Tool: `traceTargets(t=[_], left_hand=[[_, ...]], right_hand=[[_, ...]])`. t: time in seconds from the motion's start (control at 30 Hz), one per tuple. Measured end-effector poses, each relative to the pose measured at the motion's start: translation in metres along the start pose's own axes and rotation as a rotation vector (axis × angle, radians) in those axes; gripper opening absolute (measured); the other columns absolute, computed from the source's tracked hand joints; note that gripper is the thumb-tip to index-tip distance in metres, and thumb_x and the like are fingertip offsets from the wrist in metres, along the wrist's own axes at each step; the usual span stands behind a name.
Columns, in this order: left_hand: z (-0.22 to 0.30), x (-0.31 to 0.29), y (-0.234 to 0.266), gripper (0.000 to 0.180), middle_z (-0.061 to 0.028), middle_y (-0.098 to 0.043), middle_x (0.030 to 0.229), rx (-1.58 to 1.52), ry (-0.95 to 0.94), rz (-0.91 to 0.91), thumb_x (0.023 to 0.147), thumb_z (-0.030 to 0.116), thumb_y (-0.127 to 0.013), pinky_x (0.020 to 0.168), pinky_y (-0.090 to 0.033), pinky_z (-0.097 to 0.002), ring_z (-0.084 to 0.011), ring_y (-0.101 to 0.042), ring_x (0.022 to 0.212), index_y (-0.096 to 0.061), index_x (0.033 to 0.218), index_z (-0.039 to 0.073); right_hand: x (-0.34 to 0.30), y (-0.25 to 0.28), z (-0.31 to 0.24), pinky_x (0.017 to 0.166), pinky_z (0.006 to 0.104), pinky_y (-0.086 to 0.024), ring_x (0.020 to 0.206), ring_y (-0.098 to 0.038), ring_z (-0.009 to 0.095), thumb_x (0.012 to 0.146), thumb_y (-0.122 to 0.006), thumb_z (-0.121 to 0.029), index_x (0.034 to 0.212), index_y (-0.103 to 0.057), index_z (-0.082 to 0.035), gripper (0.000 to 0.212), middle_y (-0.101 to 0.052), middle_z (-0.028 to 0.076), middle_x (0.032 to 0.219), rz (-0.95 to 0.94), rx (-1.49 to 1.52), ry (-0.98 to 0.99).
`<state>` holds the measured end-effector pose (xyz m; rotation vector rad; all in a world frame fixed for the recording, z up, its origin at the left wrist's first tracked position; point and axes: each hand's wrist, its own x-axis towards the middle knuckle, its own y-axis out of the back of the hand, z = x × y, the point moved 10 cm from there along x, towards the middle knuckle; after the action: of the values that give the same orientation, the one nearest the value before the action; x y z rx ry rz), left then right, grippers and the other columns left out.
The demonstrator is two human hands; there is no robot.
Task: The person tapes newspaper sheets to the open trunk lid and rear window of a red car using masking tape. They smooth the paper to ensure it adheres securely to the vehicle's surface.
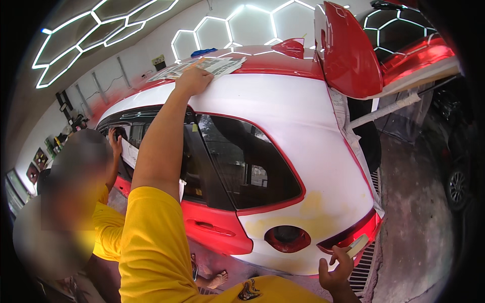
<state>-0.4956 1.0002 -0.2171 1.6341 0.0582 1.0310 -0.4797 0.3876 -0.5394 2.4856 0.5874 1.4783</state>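
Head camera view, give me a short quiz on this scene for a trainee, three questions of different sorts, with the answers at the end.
1. Fill the gap: the person's left hand is at the ____ on the red roof.
2. True or false: the person's right hand is empty.
3. Where is the round recess?
A) in the roof
B) in the white rear quarter panel
C) in a side door

Key:
1. newspaper
2. False; it holds a roll of tape.
3. B
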Motion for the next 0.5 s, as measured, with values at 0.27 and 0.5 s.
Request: traceTargets(t=[0.27, 0.5], left_hand=[[-0.004, 0.027, -0.015, 0.043, -0.0152, -0.078, 0.111, -0.08, 0.071, -0.071, 0.096, 0.048, -0.069, 0.092, -0.055, -0.0456, -0.0311, -0.074, 0.104, -0.081, 0.113, 0.011], [0.003, 0.028, -0.013, 0.038, -0.0072, -0.075, 0.081, -0.504, -0.151, -0.165, 0.097, 0.04, -0.073, 0.073, -0.053, -0.0333, -0.0177, -0.067, 0.073, -0.081, 0.1, 0.004]], right_hand=[[-0.079, 0.061, 0.022, 0.062, 0.0276, -0.036, 0.068, -0.044, 0.013, 0.088, -0.07, 0.002, 0.133, -0.056, 0.005, 0.048, -0.049, 0.005, 0.084, 0.286, -0.199, -0.609], [-0.072, 0.021, -0.003, 0.064, 0.0291, -0.037, 0.068, -0.047, 0.012, 0.085, -0.071, 0.003, 0.131, -0.057, 0.004, 0.048, -0.051, 0.005, 0.085, 0.204, -0.257, -0.554]])
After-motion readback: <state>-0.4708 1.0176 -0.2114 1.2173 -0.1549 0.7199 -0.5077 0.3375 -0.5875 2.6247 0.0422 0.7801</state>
